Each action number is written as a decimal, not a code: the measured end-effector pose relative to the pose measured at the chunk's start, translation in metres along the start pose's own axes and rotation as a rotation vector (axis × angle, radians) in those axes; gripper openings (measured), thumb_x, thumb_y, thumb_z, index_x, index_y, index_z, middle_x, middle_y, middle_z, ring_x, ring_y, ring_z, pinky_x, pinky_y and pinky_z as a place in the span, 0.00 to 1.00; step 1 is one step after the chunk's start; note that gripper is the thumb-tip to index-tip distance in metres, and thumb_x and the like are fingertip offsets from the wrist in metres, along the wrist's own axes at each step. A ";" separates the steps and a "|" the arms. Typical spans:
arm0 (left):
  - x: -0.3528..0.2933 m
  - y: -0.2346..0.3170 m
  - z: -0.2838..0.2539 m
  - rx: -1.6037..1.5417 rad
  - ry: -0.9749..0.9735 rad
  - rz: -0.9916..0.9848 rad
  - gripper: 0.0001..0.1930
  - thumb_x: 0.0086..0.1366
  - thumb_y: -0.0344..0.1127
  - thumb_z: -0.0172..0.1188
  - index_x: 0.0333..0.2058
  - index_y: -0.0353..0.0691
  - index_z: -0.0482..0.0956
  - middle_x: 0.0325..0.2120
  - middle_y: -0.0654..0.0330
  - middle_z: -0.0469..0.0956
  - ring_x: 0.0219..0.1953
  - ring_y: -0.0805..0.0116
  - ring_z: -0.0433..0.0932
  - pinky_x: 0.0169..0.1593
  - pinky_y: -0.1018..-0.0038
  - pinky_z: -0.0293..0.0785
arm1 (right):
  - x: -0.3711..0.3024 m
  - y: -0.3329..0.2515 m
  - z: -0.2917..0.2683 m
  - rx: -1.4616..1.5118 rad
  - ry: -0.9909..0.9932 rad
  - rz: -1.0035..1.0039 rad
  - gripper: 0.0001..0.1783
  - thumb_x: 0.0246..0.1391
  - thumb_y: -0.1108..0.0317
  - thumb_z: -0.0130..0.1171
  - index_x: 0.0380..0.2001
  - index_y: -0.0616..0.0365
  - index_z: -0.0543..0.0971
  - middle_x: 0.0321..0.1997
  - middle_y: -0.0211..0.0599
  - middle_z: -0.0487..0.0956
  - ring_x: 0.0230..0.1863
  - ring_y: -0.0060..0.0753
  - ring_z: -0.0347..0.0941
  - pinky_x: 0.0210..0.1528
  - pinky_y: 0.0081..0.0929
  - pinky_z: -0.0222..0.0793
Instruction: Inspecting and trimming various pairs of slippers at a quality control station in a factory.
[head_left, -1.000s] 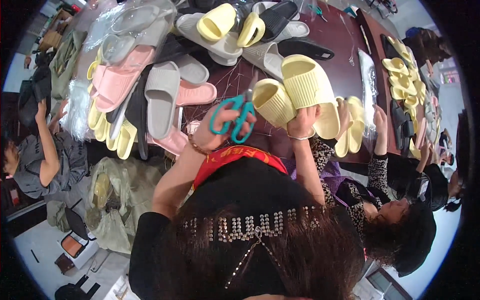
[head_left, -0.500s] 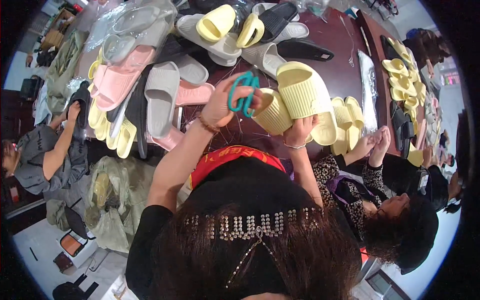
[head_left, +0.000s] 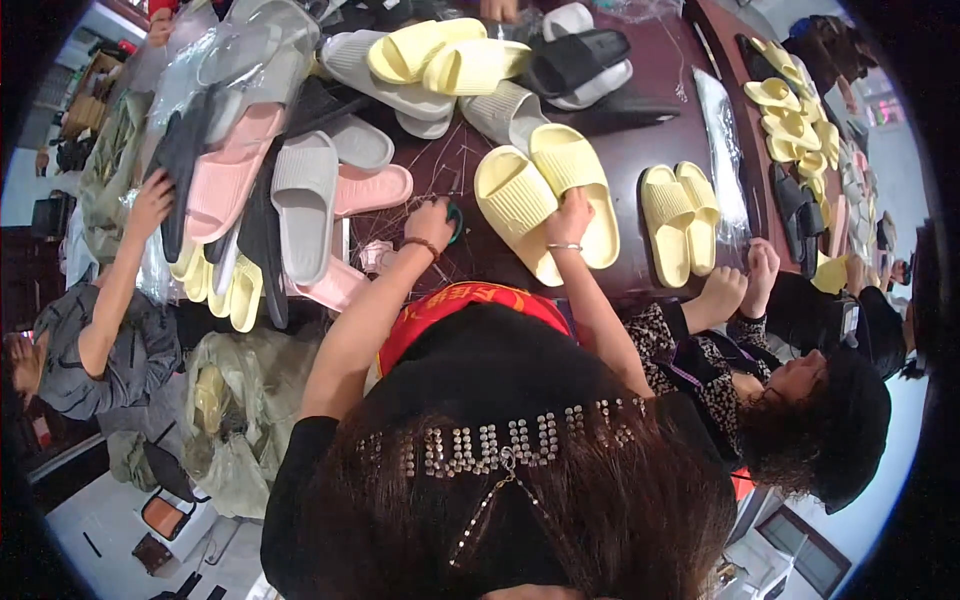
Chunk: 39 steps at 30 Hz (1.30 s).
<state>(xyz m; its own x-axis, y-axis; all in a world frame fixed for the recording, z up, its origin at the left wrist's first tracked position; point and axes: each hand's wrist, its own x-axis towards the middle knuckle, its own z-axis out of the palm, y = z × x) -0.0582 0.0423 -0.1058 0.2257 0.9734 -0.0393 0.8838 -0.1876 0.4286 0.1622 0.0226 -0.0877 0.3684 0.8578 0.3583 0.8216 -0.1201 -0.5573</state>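
Note:
On the dark red table [head_left: 640, 140] in front of me, a pair of yellow slippers [head_left: 512, 195] lies side by side, toes pointing away. My right hand [head_left: 568, 222] grips them where their inner edges meet; its fingertips are partly hidden. To their left, my left hand [head_left: 430, 222] rests low over the table, closed around scissors with teal handles [head_left: 454, 220]. Only part of a handle loop shows beside the fingers, and the blades are hidden. Loose thread-like trimmings [head_left: 455, 172] are scattered near that hand.
Grey [head_left: 305, 195], pink [head_left: 240, 165] and black slippers pile up at the left. More yellow slippers [head_left: 425, 50] lie at the back. A second yellow pair [head_left: 680, 215] sits right, beside a co-worker's hands [head_left: 745, 285]. At far left another person's hand [head_left: 152, 200] touches a black slipper.
The yellow slippers came down from a raised hold onto the table and now lie side by side. My left hand with the scissors moved away from them, lower. At the back, a yellow slipper shifted.

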 end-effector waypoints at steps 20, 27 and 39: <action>-0.007 0.066 -0.003 -0.500 -0.055 0.365 0.15 0.52 0.33 0.49 0.41 0.39 0.70 0.32 0.48 0.73 0.35 0.55 0.73 0.36 0.65 0.68 | -0.020 0.011 0.002 1.058 -0.467 0.850 0.18 0.45 0.69 0.53 0.43 0.55 0.69 0.30 0.33 0.73 0.27 0.23 0.71 0.26 0.19 0.66; 0.002 0.087 0.012 -0.145 -0.313 0.236 0.10 0.52 0.32 0.47 0.35 0.39 0.70 0.25 0.49 0.75 0.29 0.51 0.75 0.31 0.61 0.70 | -0.022 0.042 0.002 0.716 -0.464 0.727 0.14 0.47 0.70 0.50 0.40 0.58 0.71 0.24 0.29 0.72 0.23 0.19 0.68 0.21 0.16 0.62; 0.013 0.090 0.053 0.334 -0.182 0.522 0.08 0.54 0.35 0.45 0.30 0.39 0.70 0.20 0.57 0.75 0.22 0.63 0.76 0.23 0.67 0.70 | -0.012 0.070 -0.027 0.813 -0.254 0.879 0.12 0.48 0.68 0.50 0.38 0.55 0.73 0.27 0.27 0.73 0.25 0.18 0.67 0.23 0.15 0.61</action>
<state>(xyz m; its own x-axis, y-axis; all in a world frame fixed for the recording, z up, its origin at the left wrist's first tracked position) 0.0464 0.0314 -0.1156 0.7005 0.7106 -0.0660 0.7121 -0.6899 0.1301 0.2267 -0.0095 -0.1104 0.4911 0.7262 -0.4811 -0.2081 -0.4385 -0.8743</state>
